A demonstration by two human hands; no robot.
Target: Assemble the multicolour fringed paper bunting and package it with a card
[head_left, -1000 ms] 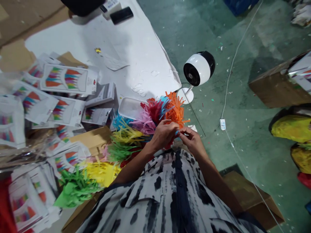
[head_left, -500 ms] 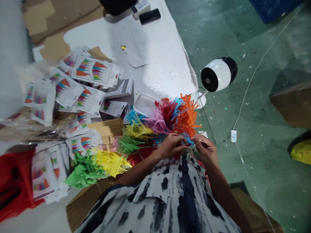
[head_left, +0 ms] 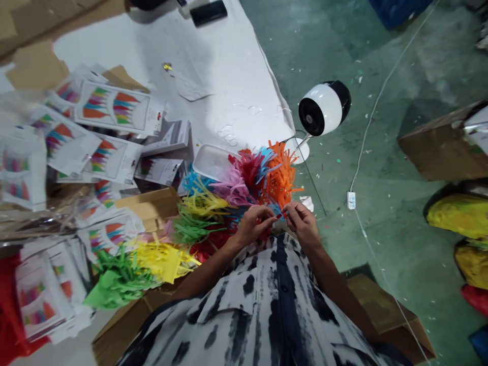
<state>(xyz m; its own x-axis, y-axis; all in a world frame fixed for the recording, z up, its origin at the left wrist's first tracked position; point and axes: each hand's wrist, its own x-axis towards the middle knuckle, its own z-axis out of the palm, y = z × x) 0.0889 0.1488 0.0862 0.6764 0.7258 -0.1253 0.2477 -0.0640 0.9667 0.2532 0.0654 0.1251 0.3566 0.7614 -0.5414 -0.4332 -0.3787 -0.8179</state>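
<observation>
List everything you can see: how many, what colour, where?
Table: one, white, upper left
Printed packs: many, mostly white, left
Tassels: several, multicoloured, centre to lower left
Tray: one, white, beside tassels
Slab: one, black, top
Fan-like device: one, black-and-white, beside table
Corded block: one, white, floor
Floor: one, green, right
Cartons: several, brown, both sides
Bundles: two, yellow, right edge
Bag-like item: one, red, lower left
Unclear items: two, blue, right
Shirt: one, black-and-white, bottom
Left hand: one, bare, centre
Right hand: one, bare, centre

Cool, rather dim light falls brightest on the white bench (head_left: 244,61), with a soft grey shadow towards its far end; the green floor (head_left: 404,244) is duller. Left-edge packets (head_left: 23,170) look smeared and stretched, and detail at the fingers (head_left: 296,215) is soft.
</observation>
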